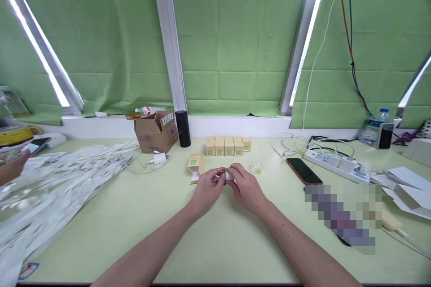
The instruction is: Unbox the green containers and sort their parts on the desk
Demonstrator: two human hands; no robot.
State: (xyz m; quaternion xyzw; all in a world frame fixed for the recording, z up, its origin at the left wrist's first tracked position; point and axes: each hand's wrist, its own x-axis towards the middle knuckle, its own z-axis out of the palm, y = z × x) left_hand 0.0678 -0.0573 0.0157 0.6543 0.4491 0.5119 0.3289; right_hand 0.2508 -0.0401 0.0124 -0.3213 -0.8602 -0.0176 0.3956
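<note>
Fingertips of both hands, left hand point(207, 187) and right hand point(245, 186), pinch a small white item point(229, 175) mid-table; five closed boxes point(228, 145) line the far edge, one open box point(195, 167) unfilled.

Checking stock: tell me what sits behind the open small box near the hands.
Behind the open box stand a row of closed small boxes, a black cylinder and a cardboard carton. The carton's contents are hidden.

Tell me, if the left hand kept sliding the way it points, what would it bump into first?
The left hand points right, at the small white object both hands pinch, so it would likely press into that, then the right hand. Depth is unclear.
</note>
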